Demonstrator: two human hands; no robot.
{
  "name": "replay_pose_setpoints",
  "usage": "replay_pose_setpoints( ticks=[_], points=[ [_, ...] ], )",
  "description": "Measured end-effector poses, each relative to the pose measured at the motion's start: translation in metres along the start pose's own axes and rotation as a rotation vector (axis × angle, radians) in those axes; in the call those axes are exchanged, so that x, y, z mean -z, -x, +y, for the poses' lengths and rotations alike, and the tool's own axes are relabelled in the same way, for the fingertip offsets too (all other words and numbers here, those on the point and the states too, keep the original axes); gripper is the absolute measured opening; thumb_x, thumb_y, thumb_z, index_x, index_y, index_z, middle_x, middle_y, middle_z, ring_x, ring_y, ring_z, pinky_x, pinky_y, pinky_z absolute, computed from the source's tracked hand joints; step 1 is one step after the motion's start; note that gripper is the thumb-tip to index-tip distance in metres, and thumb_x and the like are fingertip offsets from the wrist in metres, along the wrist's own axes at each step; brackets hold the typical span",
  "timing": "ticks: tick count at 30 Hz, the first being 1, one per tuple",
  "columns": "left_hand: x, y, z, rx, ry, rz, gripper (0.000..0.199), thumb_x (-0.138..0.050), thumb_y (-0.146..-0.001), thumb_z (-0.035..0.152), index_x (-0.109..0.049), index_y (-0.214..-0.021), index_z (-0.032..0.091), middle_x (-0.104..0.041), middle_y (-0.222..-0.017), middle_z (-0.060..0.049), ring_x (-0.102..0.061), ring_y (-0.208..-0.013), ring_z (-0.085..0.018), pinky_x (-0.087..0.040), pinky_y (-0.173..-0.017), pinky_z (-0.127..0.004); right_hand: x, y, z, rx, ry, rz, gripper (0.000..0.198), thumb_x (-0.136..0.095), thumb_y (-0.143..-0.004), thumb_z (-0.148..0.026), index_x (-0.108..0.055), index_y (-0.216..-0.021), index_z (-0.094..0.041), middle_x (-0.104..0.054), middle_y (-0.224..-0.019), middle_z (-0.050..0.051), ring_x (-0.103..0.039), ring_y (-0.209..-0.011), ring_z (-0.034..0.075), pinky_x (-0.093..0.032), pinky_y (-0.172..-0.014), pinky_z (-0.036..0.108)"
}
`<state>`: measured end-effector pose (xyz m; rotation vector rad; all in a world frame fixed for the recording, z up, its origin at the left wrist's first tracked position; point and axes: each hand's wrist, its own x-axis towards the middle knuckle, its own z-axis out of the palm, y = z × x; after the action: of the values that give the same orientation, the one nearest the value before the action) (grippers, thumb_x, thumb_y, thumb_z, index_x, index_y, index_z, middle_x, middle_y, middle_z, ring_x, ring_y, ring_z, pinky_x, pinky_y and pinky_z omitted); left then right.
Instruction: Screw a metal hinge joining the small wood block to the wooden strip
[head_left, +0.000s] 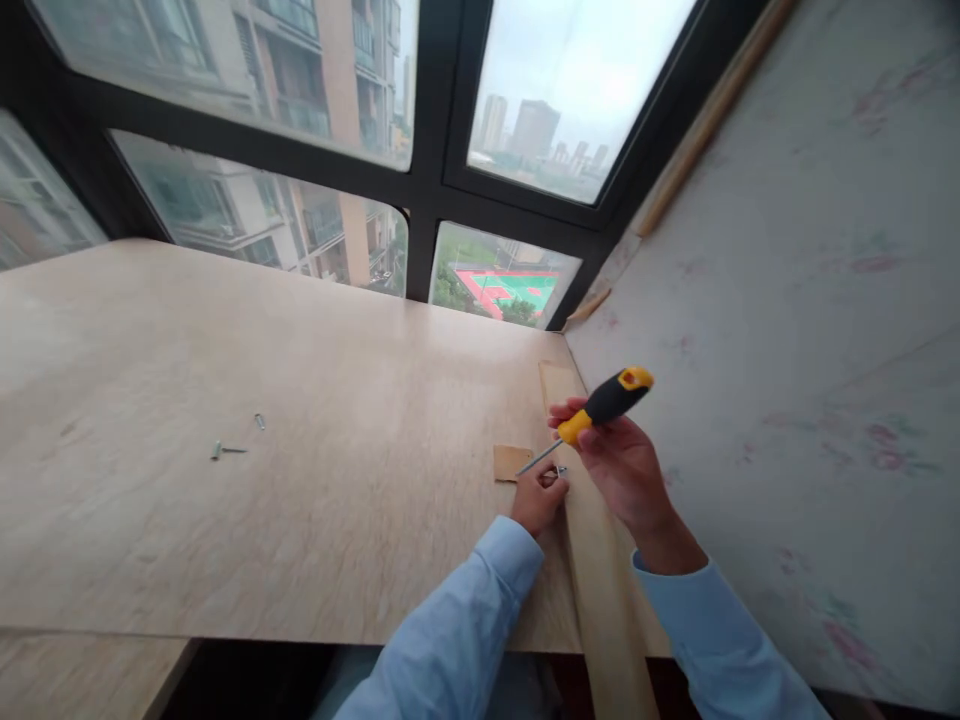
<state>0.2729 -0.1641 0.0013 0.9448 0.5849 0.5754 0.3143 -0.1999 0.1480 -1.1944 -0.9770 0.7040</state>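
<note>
My right hand grips a screwdriver by its black and yellow handle. The shaft slants down to the left, its tip near a small square wooden piece lying on the tabletop. Just below the tip, my left hand has its fingers pinched together. A small shiny metal piece shows at those fingertips, too small to name for certain. Beneath both hands runs a long pale wooden board, flat along the right side of the table and reaching past its front edge.
On the left of the marbled tabletop lie a small metal fitting with a screw-like shank and another small metal piece. A papered wall stands close on the right. Dark-framed windows close off the far side.
</note>
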Motion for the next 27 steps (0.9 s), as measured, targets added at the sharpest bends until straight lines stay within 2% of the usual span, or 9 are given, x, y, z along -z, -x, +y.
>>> replay_pose_setpoints(
  ticks=[2,5,8,12,15,22,27],
  points=[
    [0.002,-0.004,-0.007,-0.008,-0.034,-0.015,0.028,-0.071,-0.07,0.023,-0.072,-0.094,0.011,-0.057,-0.053,0.004,-0.048,-0.049,-0.01,-0.038,-0.048,-0.019,0.027,0.012,0.0,0.069,0.005,0.111,0.034,-0.08,-0.074,-0.036,-0.069,-0.105,-0.026,-0.074,-0.105,0.005,-0.07,-0.097,0.025,-0.049,-0.1,0.051],
    [0.005,-0.007,-0.01,-0.021,-0.034,0.01,0.03,-0.07,-0.066,0.022,-0.073,-0.094,0.01,-0.063,-0.059,0.001,-0.05,-0.05,-0.01,-0.038,-0.047,-0.019,0.053,0.028,0.009,0.13,-0.018,0.251,0.034,-0.076,-0.078,-0.032,-0.067,-0.11,-0.026,-0.074,-0.104,0.005,-0.07,-0.098,0.024,-0.048,-0.101,0.051],
    [0.005,-0.005,-0.009,0.001,-0.012,0.017,0.041,-0.071,-0.064,0.024,-0.073,-0.103,0.01,-0.069,-0.069,-0.002,-0.056,-0.056,-0.012,-0.042,-0.05,-0.02,0.065,0.039,0.026,0.157,0.024,0.339,0.034,-0.072,-0.082,-0.033,-0.064,-0.114,-0.024,-0.073,-0.104,0.006,-0.07,-0.099,0.024,-0.05,-0.099,0.052],
    [0.004,-0.002,-0.005,0.036,-0.015,0.047,0.046,-0.074,-0.063,0.028,-0.073,-0.106,0.01,-0.068,-0.067,-0.002,-0.057,-0.055,-0.012,-0.043,-0.049,-0.02,0.072,0.047,0.043,0.19,0.14,0.402,0.034,-0.067,-0.085,-0.034,-0.061,-0.117,-0.022,-0.073,-0.104,0.007,-0.07,-0.099,0.024,-0.052,-0.095,0.05],
    [0.002,0.0,-0.002,0.041,-0.014,0.05,0.044,-0.074,-0.063,0.028,-0.073,-0.104,0.011,-0.069,-0.069,-0.003,-0.059,-0.058,-0.013,-0.045,-0.051,-0.02,0.074,0.051,0.048,0.2,0.177,0.415,0.033,-0.065,-0.087,-0.034,-0.06,-0.117,-0.022,-0.072,-0.105,0.007,-0.069,-0.101,0.024,-0.052,-0.095,0.048],
    [0.0,0.003,0.002,0.042,-0.047,0.065,0.043,-0.07,-0.066,0.027,-0.073,-0.105,0.012,-0.071,-0.074,-0.003,-0.061,-0.06,-0.014,-0.047,-0.051,-0.02,0.076,0.044,0.056,0.175,0.172,0.308,0.03,-0.062,-0.09,-0.034,-0.058,-0.117,-0.022,-0.072,-0.106,0.007,-0.069,-0.101,0.022,-0.053,-0.096,0.044],
    [0.0,0.003,0.001,0.053,-0.05,0.07,0.043,-0.07,-0.066,0.027,-0.071,-0.107,0.011,-0.071,-0.076,-0.004,-0.062,-0.063,-0.014,-0.049,-0.053,-0.021,0.076,0.042,0.059,0.168,0.177,0.296,0.03,-0.062,-0.089,-0.035,-0.058,-0.116,-0.023,-0.072,-0.107,0.007,-0.069,-0.102,0.023,-0.053,-0.097,0.045]
  ],
)
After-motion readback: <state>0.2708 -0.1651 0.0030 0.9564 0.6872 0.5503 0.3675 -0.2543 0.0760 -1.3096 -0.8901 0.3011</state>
